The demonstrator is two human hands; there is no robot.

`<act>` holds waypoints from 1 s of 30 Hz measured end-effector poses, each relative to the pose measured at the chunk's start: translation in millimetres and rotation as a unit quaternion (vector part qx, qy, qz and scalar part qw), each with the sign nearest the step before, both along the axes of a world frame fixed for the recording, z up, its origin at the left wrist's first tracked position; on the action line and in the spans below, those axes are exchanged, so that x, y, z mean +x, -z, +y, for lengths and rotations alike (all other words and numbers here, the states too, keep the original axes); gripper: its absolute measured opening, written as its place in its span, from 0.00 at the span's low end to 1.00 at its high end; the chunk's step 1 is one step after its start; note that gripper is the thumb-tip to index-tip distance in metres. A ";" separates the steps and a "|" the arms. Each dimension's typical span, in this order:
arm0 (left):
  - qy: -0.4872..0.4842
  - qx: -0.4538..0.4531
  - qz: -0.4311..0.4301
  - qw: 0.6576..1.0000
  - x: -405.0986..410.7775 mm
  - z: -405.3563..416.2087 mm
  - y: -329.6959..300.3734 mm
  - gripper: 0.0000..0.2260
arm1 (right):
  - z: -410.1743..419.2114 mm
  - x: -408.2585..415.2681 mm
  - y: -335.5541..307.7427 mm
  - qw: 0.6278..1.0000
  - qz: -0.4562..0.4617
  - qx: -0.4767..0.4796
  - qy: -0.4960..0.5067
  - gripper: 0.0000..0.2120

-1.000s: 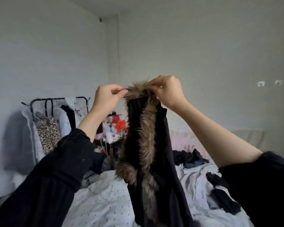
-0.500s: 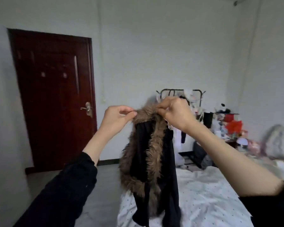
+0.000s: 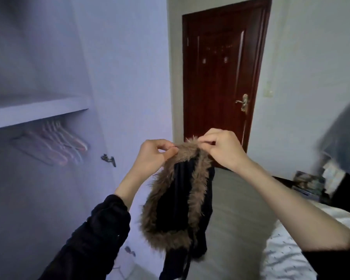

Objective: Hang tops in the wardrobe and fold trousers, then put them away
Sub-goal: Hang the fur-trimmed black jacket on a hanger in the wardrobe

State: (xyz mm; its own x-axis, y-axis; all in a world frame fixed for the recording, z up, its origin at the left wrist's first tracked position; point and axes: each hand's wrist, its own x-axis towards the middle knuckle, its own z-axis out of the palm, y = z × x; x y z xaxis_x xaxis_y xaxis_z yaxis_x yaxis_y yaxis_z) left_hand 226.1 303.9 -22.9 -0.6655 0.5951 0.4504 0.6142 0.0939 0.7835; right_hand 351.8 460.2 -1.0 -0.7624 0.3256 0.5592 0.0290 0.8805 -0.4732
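Note:
A black top with a brown fur collar (image 3: 182, 201) hangs in front of me, held up by its collar. My left hand (image 3: 154, 156) pinches the fur at the left end. My right hand (image 3: 220, 148) pinches it at the right end. The garment's dark body droops below the fur loop. To the left stands the open wardrobe (image 3: 38, 110) with a white shelf. Under that shelf several empty pink hangers (image 3: 59, 144) hang on a rail.
A dark red door (image 3: 220, 77) with a brass handle is shut straight ahead. The wardrobe door (image 3: 125, 77) stands open between me and it. A bed with dotted white bedding (image 3: 287, 255) is at lower right, with clutter (image 3: 311, 184) beyond it. Grey floor lies between.
My view has swung left, from the bed and clothes rack past the door to the wardrobe. Both hands have kept their pinch on the fur collar throughout.

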 end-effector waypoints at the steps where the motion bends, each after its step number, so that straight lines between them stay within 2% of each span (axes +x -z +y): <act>1: -0.026 -0.001 -0.002 1.000 -7.5 -16.9 2.6 0.06 | -9.6 -17.6 2.0 1.000 -0.004 -0.004 -0.027 0.07; 6: -0.167 -0.010 -0.012 0.986 -33.2 -98.5 11.2 0.08 | -65.0 -95.5 8.0 0.988 -0.032 -0.011 -0.152 0.06; 10: -0.296 -0.012 -0.020 0.955 -43.5 -175.5 25.2 0.05 | -133.9 -153.6 20.2 0.967 -0.034 0.001 -0.254 0.06; 16: -0.423 -0.044 -0.008 0.905 -69.2 -254.9 53.2 0.02 | -219.7 -224.9 30.4 0.932 -0.044 -0.003 -0.360 0.06; 22: -0.462 -0.108 -0.036 0.880 -116.1 -323.7 100.8 0.05 | -298.2 -301.9 50.5 0.903 -0.045 -0.001 -0.427 0.07; 26: -0.487 -0.198 -0.081 0.847 -144.7 -365.6 129.2 0.08 | -326.3 -343.9 65.9 0.891 -0.073 -0.002 -0.448 0.07; 30: -0.500 -0.207 -0.108 0.834 -175.0 -388.9 148.0 0.06 | -343.7 -384.8 80.7 0.886 -0.074 -0.009 -0.458 0.07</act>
State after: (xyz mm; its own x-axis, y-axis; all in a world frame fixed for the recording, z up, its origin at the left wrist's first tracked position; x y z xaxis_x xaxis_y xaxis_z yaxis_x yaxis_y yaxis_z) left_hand 51.1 -85.0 -170.8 -0.9612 -0.2314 0.1501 -0.0841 0.7642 0.6394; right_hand -33.0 116.5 -81.7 -0.7759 -0.4598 0.4320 -0.6309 0.5590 -0.5381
